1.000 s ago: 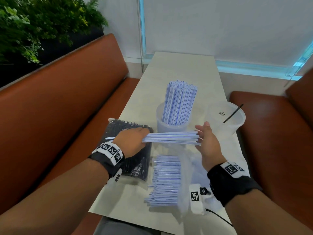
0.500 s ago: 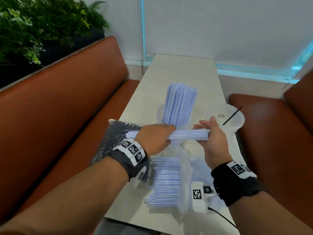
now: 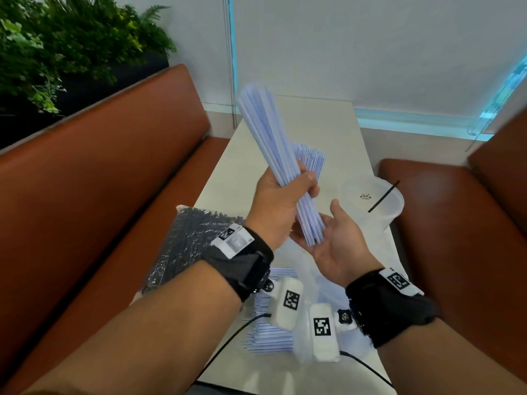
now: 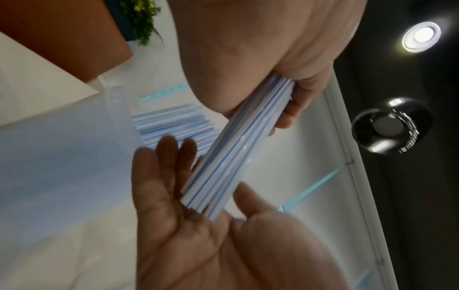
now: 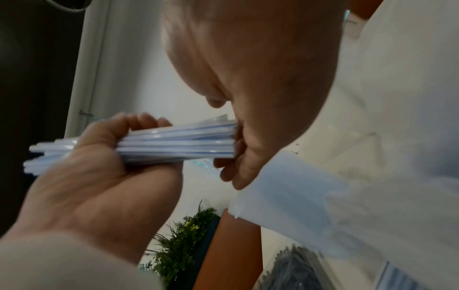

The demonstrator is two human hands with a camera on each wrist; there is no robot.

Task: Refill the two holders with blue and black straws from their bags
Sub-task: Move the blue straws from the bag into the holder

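Note:
My left hand [image 3: 282, 195] grips a bundle of blue-striped straws [image 3: 273, 143] around its lower half, tilted nearly upright above the table. My right hand [image 3: 333, 240] lies open, palm up, with the bundle's lower ends resting on it. The left wrist view shows the straw ends [image 4: 211, 196] against the right palm [image 4: 198, 235]. Behind the hands stands the holder of blue straws [image 3: 312, 158], mostly hidden. A clear holder [image 3: 379, 220] at the right contains one black straw [image 3: 383, 196]. The bag of black straws [image 3: 185, 246] lies at the left, the bag of blue straws [image 3: 271, 334] beneath my wrists.
The pale table [image 3: 322, 121] runs away from me between two brown benches [image 3: 99, 195]. A plant [image 3: 71, 44] grows behind the left bench. A cable [image 3: 228, 346] trails over the near table edge. Crumpled clear plastic [image 3: 313, 275] lies by the blue straw bag.
The bundle swung from lying level between both hands to nearly upright. My right hand let go of its end and now lies open under it. Both hands rose.

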